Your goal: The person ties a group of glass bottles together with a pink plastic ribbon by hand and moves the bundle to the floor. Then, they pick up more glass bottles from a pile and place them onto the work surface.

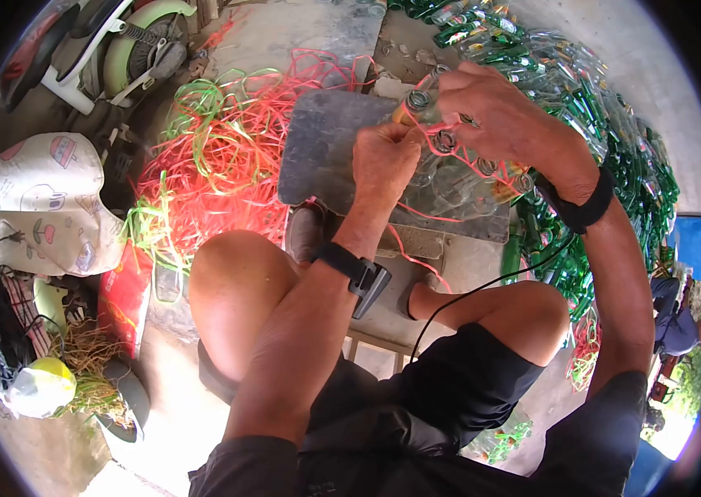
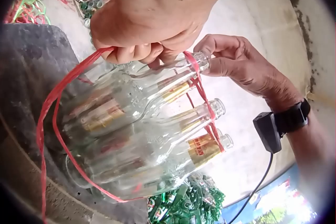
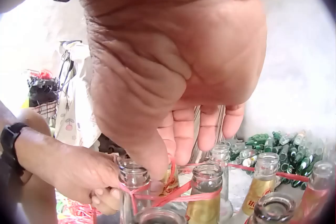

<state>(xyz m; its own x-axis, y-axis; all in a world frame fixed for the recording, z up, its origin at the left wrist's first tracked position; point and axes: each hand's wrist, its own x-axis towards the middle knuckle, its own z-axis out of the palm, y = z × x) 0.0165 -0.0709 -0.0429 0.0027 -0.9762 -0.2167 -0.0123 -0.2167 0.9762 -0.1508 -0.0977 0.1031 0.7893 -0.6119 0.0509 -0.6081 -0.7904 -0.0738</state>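
A bundle of clear glass bottles (image 1: 450,186) with gold labels lies on a grey slab (image 1: 325,141) in front of my knees. Red plastic string (image 2: 50,103) loops round the bottle bodies (image 2: 142,129) and their necks (image 3: 205,192). My left hand (image 2: 144,53) grips the string above the bundle, fingers curled tight. My right hand (image 2: 210,64) pinches the string at the mouth of the top bottle. In the right wrist view my right hand (image 3: 168,166) reaches down among the necks, and my left hand (image 3: 102,195) sits beside the nearest neck.
A big heap of green bottles (image 1: 607,124) fills the ground to the right. Loose red and green strings (image 1: 218,157) lie left of the slab. A printed cloth bag (image 1: 36,207) and a machine (image 1: 135,50) stand at the far left. My bare knees flank the slab.
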